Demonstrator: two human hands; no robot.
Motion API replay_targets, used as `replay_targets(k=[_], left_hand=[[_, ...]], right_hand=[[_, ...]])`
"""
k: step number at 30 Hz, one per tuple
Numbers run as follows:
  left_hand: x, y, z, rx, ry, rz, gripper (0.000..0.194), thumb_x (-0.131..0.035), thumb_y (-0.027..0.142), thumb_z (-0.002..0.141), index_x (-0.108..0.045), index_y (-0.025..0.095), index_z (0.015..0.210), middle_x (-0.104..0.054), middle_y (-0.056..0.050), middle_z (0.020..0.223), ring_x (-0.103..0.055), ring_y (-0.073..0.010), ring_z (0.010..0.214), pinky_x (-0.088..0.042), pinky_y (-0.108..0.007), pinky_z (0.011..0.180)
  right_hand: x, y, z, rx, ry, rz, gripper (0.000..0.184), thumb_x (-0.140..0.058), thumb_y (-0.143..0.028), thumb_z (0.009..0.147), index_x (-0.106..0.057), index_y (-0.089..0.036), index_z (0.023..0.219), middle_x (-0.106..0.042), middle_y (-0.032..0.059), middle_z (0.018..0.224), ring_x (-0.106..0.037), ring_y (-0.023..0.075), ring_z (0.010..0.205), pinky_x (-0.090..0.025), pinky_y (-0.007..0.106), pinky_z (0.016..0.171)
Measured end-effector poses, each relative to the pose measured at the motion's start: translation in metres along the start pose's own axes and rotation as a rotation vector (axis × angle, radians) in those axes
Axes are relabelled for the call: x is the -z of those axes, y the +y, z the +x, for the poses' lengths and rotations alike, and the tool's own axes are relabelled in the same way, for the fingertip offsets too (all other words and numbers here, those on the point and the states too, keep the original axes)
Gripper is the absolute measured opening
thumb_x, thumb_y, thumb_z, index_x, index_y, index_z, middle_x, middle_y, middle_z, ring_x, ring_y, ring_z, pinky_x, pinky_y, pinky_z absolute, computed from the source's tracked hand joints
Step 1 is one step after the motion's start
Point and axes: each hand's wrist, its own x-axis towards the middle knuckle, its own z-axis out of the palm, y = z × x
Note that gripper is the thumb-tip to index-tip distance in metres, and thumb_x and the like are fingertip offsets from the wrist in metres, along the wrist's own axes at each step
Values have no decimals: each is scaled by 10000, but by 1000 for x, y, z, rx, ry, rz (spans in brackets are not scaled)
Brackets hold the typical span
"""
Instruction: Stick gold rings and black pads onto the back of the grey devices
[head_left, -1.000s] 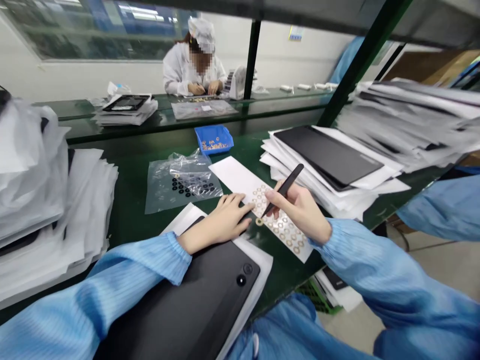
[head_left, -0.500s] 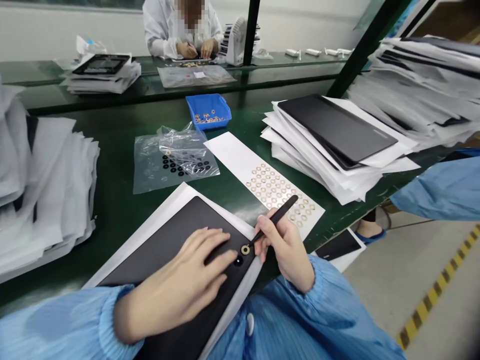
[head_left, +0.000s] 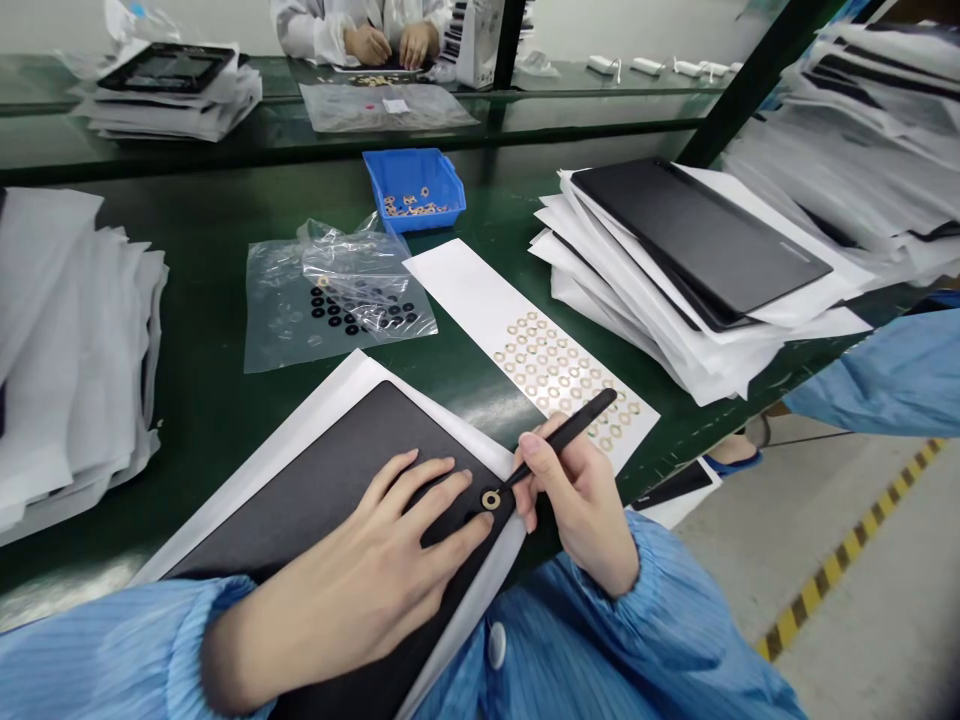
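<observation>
A dark flat tablet back cover (head_left: 300,500) lies on white wrapping (head_left: 240,490) in front of me. My left hand (head_left: 375,560) rests on it with fingers spread, the index fingertip beside a small gold ring (head_left: 491,500) near the cover's corner. That fingertip covers the second, black round spot. In my right hand (head_left: 574,490), black tweezers (head_left: 577,425) are pinched between thumb and fingers, their tip at the ring's edge. Just beyond that hand, a white sheet (head_left: 457,280) carries rows of similar gold rings (head_left: 555,360).
A blue bin (head_left: 416,185) holds loose gold pieces. Left of the sheet lies a clear bag (head_left: 277,310) with black rings. Stacks of wrapped panels stand at left (head_left: 75,370) and right (head_left: 637,290). Across the bench, a co-worker's hands (head_left: 390,45) are at work.
My left index fingertip has moved toward the gold ring and now covers the black spot beside it. The tweezers stay at the ring. The view has tilted down slightly.
</observation>
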Motion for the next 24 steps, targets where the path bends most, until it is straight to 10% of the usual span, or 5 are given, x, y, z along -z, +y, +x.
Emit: replay_targets(k=[24], left_hand=[[2, 2, 3, 2, 47, 20, 329, -357, 173, 946, -571, 202, 1193, -602, -103, 1150, -512, -288, 1116, -426, -496, 943]], right_hand=[[2, -1, -4, 174, -14, -179, 287, -513, -410, 901, -444, -203, 715, -487, -65, 445, -457, 77, 300, -400, 199, 348]])
